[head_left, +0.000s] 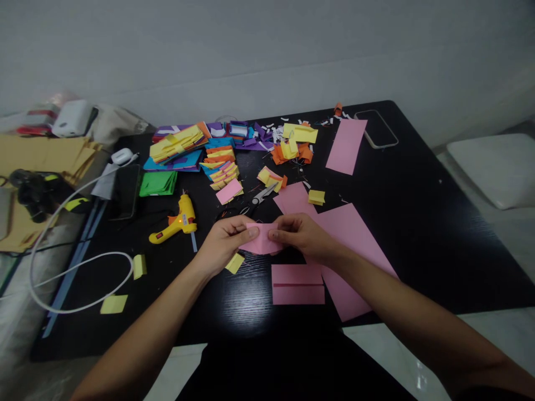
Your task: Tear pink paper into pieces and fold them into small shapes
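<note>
Between both hands, just above the black table, is a small folded pink paper. My left hand pinches its left end with the thumb on top. At the right end, my right hand grips it between thumb and fingers. A creased pink piece lies below the hands, close to the front edge. Larger pink sheets spread out under and beyond my right forearm. Scissors rest just past the hands, their handles partly hidden. A small yellow piece is beside my left hand.
A yellow glue gun lies left of the hands. Stacks of coloured paper and scraps line the back. A white cable loops at the left near a dark phone. A phone case sits at back right.
</note>
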A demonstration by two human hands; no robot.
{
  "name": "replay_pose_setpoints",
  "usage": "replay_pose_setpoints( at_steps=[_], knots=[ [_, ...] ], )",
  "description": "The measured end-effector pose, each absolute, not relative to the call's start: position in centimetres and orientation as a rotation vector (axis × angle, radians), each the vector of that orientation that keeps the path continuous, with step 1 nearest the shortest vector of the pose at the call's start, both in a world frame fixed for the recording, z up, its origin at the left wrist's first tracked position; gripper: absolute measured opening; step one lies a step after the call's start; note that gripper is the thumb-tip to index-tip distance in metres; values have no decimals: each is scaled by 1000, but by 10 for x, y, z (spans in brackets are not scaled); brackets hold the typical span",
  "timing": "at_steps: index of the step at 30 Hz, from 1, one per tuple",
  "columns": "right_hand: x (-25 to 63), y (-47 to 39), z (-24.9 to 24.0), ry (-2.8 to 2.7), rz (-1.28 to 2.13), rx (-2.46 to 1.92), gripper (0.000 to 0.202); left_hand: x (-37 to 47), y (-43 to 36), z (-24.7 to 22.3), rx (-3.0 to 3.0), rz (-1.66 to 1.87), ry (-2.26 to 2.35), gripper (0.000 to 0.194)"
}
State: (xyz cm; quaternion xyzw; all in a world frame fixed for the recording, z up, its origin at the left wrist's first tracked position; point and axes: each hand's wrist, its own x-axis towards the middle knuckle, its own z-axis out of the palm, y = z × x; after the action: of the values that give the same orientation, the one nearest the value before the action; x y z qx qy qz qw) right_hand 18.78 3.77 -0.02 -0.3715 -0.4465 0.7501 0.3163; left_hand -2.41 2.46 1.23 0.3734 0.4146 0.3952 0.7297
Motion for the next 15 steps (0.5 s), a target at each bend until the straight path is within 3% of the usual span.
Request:
replay_pose_setpoints(
  at_steps=[6, 10, 15],
  knots=[
    [184, 35, -4, -1157, 1944, -929, 32, -23, 25, 8, 902, 903, 881, 30],
    [181, 35, -8, -1141, 1812, -913, 40, -25, 26, 3, 949, 943, 883, 29],
    [181, 36, -9, -1113, 1829, -902, 31, -28, 26, 1, 923, 931, 866, 28]
  ],
)
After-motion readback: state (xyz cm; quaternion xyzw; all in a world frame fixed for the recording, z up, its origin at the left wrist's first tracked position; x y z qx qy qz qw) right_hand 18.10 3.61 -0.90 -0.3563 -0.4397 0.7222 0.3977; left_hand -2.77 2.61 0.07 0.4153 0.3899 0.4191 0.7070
